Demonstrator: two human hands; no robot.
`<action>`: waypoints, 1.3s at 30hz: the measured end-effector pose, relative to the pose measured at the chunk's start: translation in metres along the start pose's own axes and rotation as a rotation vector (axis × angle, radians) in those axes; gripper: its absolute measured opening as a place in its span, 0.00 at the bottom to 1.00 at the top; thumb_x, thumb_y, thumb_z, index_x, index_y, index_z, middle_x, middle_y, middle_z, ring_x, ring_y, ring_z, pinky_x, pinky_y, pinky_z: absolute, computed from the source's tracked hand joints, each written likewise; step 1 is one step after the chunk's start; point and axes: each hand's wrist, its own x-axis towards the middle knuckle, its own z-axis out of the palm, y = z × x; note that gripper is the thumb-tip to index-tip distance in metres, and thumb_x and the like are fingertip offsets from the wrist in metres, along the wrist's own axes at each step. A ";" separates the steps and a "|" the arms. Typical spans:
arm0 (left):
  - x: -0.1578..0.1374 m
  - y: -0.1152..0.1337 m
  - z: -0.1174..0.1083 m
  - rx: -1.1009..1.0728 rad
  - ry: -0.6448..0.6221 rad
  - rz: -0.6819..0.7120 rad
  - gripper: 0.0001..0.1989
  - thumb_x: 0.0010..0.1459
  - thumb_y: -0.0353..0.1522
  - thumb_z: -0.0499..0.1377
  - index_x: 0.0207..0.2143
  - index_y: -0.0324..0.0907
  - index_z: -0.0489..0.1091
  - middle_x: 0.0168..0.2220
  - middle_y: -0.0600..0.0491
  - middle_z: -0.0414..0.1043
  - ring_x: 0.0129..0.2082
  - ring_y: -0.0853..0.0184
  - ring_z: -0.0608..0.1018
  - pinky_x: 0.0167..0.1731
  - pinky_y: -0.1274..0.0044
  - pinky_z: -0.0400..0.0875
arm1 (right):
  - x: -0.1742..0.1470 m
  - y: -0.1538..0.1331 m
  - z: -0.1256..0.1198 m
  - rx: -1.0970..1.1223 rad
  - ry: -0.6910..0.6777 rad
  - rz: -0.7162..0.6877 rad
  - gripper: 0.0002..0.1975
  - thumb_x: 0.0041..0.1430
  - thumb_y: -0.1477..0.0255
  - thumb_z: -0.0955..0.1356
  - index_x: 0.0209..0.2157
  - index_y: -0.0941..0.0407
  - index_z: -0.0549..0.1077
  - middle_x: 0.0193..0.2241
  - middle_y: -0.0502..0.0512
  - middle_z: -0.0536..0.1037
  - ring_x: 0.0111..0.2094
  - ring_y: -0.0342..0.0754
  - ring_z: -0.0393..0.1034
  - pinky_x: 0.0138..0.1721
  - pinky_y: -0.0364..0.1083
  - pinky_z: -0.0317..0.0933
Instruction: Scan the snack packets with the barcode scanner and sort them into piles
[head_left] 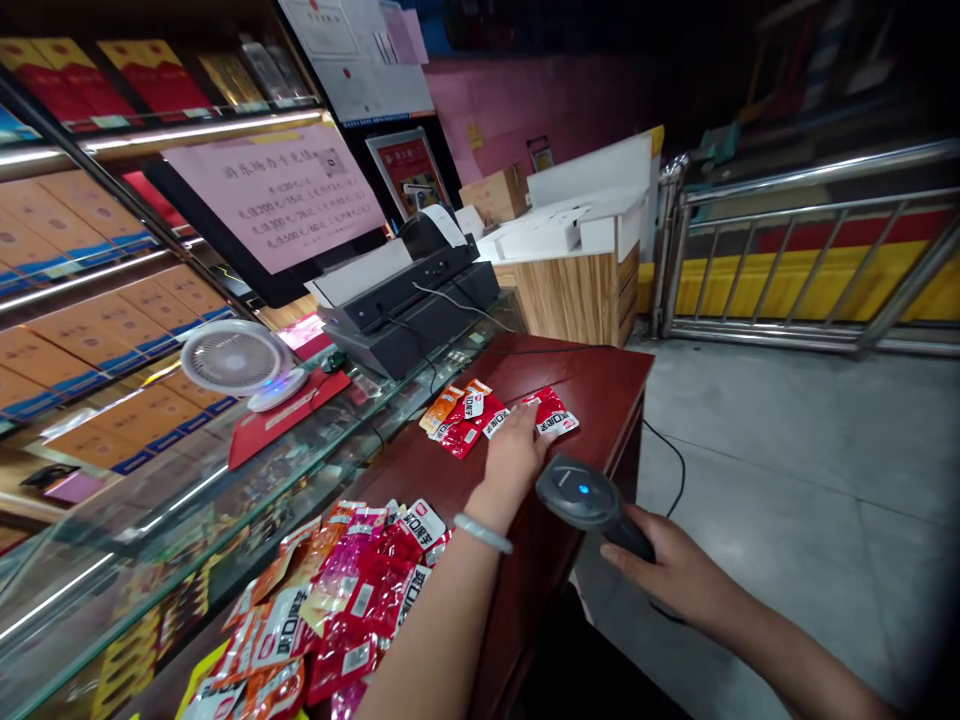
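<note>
My left hand (516, 448), with a pale bangle (484, 534) on its wrist, reaches over the dark red tabletop (592, 375). Its thumb and fingers are closed on the near edge of a red snack packet (551, 408). Just left of that hand lies a small group of red and orange packets (463, 420). My right hand (667, 560) is wrapped round the handle of a dark barcode scanner (585, 495) with a lit blue spot, held beside the table's right edge. A large heap of shiny snack packets (352, 590) lies near my left forearm.
A glass display counter (172, 580) runs along the left, bearing a white fan (238, 357) and a dark grey machine (420, 305). Behind it stands a screen with a pink notice (277, 195). A cable (681, 465) hangs at the table's right, towards a metal railing (817, 215).
</note>
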 end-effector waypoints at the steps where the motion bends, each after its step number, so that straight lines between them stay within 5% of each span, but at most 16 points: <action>1: 0.008 0.004 0.008 0.002 -0.035 0.041 0.31 0.65 0.44 0.53 0.66 0.40 0.57 0.66 0.43 0.60 0.66 0.58 0.62 0.64 0.68 0.57 | -0.002 0.000 -0.004 -0.013 0.017 0.013 0.26 0.61 0.58 0.69 0.55 0.60 0.73 0.47 0.62 0.82 0.45 0.61 0.76 0.49 0.53 0.69; 4: 0.017 0.007 0.014 0.015 -0.118 0.099 0.32 0.66 0.46 0.50 0.67 0.40 0.55 0.68 0.43 0.56 0.68 0.56 0.59 0.65 0.62 0.54 | -0.006 -0.001 -0.013 -0.045 0.052 0.044 0.28 0.60 0.56 0.68 0.55 0.60 0.73 0.41 0.61 0.83 0.42 0.61 0.77 0.46 0.53 0.70; 7: 0.005 -0.002 0.002 0.000 -0.119 0.145 0.26 0.67 0.46 0.49 0.61 0.44 0.65 0.60 0.46 0.69 0.60 0.59 0.71 0.63 0.64 0.57 | -0.006 -0.003 -0.016 -0.072 0.060 0.055 0.29 0.61 0.56 0.68 0.56 0.61 0.73 0.36 0.59 0.84 0.41 0.61 0.78 0.45 0.53 0.71; 11: -0.028 -0.019 -0.020 0.028 -0.071 0.166 0.14 0.65 0.41 0.54 0.47 0.48 0.75 0.47 0.51 0.79 0.48 0.64 0.77 0.59 0.68 0.60 | 0.000 0.001 -0.010 -0.070 0.055 0.029 0.27 0.60 0.58 0.68 0.56 0.60 0.73 0.44 0.62 0.83 0.43 0.61 0.77 0.47 0.54 0.70; 14: -0.050 -0.022 -0.028 0.148 0.028 0.021 0.14 0.61 0.43 0.58 0.40 0.43 0.74 0.41 0.48 0.78 0.46 0.60 0.76 0.50 0.69 0.66 | 0.005 0.006 -0.001 -0.040 0.030 0.013 0.25 0.62 0.59 0.68 0.56 0.59 0.73 0.48 0.62 0.82 0.45 0.60 0.77 0.49 0.54 0.70; 19: -0.061 -0.012 -0.023 0.393 0.088 -0.310 0.30 0.56 0.54 0.57 0.44 0.36 0.71 0.45 0.37 0.73 0.49 0.47 0.73 0.46 0.61 0.66 | 0.009 0.005 0.007 -0.013 0.012 -0.006 0.24 0.62 0.61 0.69 0.56 0.58 0.72 0.51 0.62 0.80 0.51 0.60 0.75 0.53 0.54 0.68; 27: -0.051 -0.015 -0.026 0.138 -0.136 -0.373 0.23 0.55 0.48 0.62 0.44 0.42 0.67 0.41 0.46 0.77 0.44 0.56 0.78 0.41 0.70 0.65 | 0.005 -0.011 0.003 -0.044 0.077 0.041 0.24 0.63 0.59 0.67 0.56 0.58 0.72 0.48 0.62 0.81 0.46 0.61 0.77 0.50 0.55 0.70; 32: -0.062 -0.022 -0.033 0.089 -0.072 -0.380 0.20 0.57 0.45 0.61 0.46 0.43 0.64 0.40 0.48 0.78 0.43 0.56 0.80 0.40 0.72 0.65 | 0.006 -0.024 0.004 -0.030 0.086 0.019 0.25 0.63 0.58 0.67 0.56 0.58 0.72 0.41 0.59 0.83 0.48 0.62 0.76 0.51 0.55 0.69; 39: -0.074 -0.025 -0.041 0.096 -0.069 -0.413 0.20 0.58 0.45 0.60 0.47 0.43 0.64 0.40 0.48 0.79 0.44 0.57 0.80 0.40 0.72 0.64 | 0.009 -0.030 0.013 -0.059 0.044 0.044 0.25 0.63 0.57 0.66 0.55 0.57 0.73 0.30 0.56 0.83 0.40 0.61 0.78 0.40 0.53 0.72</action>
